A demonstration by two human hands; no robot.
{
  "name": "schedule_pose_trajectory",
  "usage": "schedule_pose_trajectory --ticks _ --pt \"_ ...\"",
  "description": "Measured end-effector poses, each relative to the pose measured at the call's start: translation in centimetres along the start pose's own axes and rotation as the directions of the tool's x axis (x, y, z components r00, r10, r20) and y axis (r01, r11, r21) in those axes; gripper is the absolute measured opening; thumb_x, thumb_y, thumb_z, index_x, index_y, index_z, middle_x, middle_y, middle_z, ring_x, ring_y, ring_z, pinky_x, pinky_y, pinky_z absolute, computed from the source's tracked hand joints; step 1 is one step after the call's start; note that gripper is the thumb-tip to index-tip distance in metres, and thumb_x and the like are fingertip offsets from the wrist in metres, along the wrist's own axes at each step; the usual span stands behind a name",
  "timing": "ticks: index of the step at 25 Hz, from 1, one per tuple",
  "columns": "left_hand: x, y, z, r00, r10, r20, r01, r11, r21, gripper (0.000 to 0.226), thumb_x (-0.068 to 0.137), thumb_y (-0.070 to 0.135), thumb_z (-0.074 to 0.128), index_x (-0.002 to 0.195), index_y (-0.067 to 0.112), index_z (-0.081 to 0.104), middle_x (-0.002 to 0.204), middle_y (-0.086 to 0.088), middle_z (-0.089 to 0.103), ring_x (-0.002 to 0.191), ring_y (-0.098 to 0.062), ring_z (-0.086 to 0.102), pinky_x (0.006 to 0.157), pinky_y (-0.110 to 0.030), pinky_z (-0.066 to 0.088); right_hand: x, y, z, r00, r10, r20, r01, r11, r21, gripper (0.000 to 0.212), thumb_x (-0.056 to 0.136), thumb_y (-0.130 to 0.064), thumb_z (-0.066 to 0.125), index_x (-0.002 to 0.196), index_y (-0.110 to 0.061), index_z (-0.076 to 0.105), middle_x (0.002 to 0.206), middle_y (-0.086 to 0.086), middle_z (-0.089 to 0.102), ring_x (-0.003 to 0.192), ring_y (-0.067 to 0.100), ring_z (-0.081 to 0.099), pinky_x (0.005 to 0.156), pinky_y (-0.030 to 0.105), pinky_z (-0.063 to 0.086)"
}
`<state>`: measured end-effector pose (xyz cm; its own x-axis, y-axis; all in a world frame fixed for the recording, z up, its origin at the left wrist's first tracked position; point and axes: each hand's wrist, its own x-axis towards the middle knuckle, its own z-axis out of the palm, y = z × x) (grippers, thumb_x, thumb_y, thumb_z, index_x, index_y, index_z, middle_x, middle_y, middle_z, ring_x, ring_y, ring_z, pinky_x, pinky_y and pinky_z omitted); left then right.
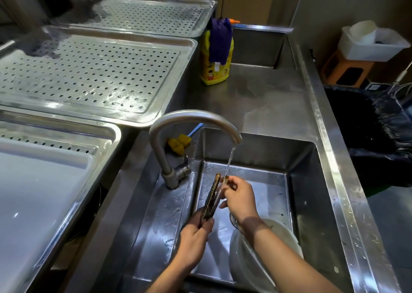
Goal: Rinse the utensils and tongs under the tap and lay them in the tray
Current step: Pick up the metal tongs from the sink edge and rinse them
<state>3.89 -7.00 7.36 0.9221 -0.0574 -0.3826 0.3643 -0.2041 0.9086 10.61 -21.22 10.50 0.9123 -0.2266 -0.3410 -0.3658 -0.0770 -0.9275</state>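
Metal tongs (211, 198) are held over the steel sink (303, 170), tips up under the water stream from the curved tap (191, 117). My left hand (194, 241) grips their handle end. My right hand (239, 198) pinches one arm of the tongs near the tip, right where the water falls. On the counter to the left lie perforated steel trays, the nearest (104, 132) at the left edge, another (89, 74) behind it. No other utensils show.
A white bowl (247, 263) sits in the sink under my right forearm. Yellow sponge (179, 143) lies behind the tap. A yellow detergent bottle with a blue cloth (217, 54) stands on the counter. A black-lined bin (367, 132) is at right. A third tray (151, 14) and second sink lie farther back.
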Motion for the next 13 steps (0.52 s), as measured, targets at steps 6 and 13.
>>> schedule_pose_trajectory --ticks 6,13 --pt "0.6 0.3 -0.6 0.999 0.007 -0.038 -0.007 1.000 0.002 0.042 0.075 0.047 0.057 0.116 0.049 0.064 0.088 0.022 0.072 0.079 0.002 0.064 0.066 -0.016 0.046 1.2 -0.5 0.7 0.998 0.001 0.063 -0.004 0.999 0.041 0.025 0.097 -0.011 0.057 0.073 -0.007 0.061 0.068 0.012 0.059 0.060 0.024 0.058 0.044 0.027 0.050" --pt "0.6 1.3 -0.6 0.995 -0.008 -0.095 0.001 0.997 -0.075 0.032 0.089 0.014 0.063 0.098 0.044 0.071 0.072 0.019 0.069 0.065 0.004 0.059 0.059 -0.011 0.045 2.1 -0.3 0.8 0.991 0.043 0.126 -0.041 0.999 -0.020 0.032 0.099 -0.023 0.058 0.075 -0.002 0.058 0.063 0.010 0.060 0.049 0.016 0.062 0.044 0.028 0.052"
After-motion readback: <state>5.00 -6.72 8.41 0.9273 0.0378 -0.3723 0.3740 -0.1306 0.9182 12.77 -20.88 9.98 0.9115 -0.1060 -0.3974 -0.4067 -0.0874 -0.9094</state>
